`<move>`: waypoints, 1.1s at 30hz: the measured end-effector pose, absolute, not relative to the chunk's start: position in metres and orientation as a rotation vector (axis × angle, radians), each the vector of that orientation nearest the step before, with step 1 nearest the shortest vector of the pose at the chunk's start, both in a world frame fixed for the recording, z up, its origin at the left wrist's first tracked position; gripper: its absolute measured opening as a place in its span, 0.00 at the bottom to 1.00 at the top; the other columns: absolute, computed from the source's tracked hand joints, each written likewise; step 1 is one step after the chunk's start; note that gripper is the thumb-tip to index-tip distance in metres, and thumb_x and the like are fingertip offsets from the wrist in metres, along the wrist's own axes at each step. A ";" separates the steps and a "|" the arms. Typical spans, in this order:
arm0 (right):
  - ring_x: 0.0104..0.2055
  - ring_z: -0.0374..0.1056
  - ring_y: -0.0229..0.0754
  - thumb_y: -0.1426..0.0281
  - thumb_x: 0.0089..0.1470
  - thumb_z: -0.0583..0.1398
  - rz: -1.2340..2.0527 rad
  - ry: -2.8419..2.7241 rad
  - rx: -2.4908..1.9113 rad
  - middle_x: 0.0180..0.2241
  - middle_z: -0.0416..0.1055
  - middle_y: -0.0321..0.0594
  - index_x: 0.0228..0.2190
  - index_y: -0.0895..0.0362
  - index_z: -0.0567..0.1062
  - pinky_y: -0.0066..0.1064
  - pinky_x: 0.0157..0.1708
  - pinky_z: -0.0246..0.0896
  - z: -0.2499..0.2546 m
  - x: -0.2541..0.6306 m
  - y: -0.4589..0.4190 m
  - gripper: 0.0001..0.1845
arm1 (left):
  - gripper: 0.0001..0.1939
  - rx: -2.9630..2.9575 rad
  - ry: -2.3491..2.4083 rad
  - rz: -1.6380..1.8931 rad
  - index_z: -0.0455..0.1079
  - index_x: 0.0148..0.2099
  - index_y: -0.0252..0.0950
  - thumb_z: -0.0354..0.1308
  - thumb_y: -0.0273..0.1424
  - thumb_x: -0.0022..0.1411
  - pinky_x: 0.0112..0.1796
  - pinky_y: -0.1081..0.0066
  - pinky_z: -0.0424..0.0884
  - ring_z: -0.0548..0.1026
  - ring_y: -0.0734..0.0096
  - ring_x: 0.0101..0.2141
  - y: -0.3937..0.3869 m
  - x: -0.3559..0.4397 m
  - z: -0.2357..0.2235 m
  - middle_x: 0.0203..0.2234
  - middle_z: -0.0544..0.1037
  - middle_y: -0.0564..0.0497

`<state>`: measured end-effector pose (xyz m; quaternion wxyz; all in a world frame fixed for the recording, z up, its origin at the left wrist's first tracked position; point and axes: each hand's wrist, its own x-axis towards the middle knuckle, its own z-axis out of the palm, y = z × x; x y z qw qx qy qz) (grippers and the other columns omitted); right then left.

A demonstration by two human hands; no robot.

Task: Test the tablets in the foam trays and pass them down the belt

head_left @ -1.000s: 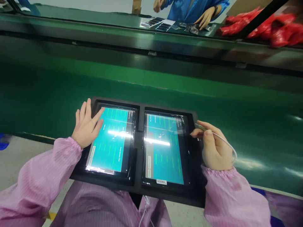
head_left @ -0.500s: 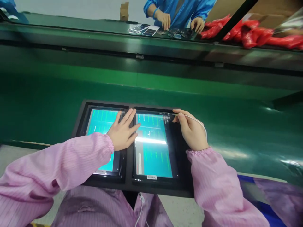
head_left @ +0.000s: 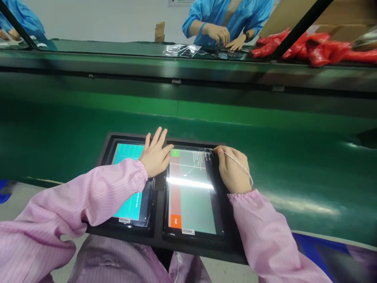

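Note:
Two tablets lie side by side in a black foam tray. The left tablet shows a teal screen, partly covered by my left arm. On the right tablet is a pale screen with a green box at the top left and an orange "Fail" box at the bottom left. My left hand is spread, its index fingertip at the green box. At the right tablet's upper right corner, my right hand pinches the end of a white cable; the plug itself is hidden by my fingers.
The tray rests on the near edge of a green work surface. Beyond a raised ledge, a co-worker's hands handle small parts beside flat panels. Red plastic bags lie at the far right, near a dark slanted post.
My left hand has moved from the left tablet to the right one. The right tablet's screen has changed from teal to pale with green and orange boxes. My right hand still pinches the cable.

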<state>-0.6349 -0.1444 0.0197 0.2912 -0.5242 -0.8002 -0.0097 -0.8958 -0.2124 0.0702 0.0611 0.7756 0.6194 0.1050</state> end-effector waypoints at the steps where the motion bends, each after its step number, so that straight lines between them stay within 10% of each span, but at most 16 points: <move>1: 0.43 0.69 0.52 0.63 0.68 0.44 -0.018 -2.140 -1.372 0.37 0.76 0.46 0.37 0.55 0.74 0.42 0.46 0.58 0.020 -0.635 -0.145 0.22 | 0.20 2.371 1.857 0.317 0.71 0.57 0.32 0.46 0.25 0.67 0.63 0.36 0.43 0.39 0.42 0.70 -0.215 -0.895 0.069 0.70 0.48 0.31; 33: 0.54 0.71 0.49 0.59 0.67 0.53 0.310 -1.968 -1.240 0.46 0.77 0.45 0.43 0.53 0.79 0.46 0.55 0.66 0.036 -0.613 -0.240 0.17 | 0.21 2.516 1.702 0.289 0.70 0.59 0.31 0.47 0.27 0.66 0.62 0.33 0.42 0.40 0.39 0.69 -0.230 -0.895 0.070 0.70 0.47 0.31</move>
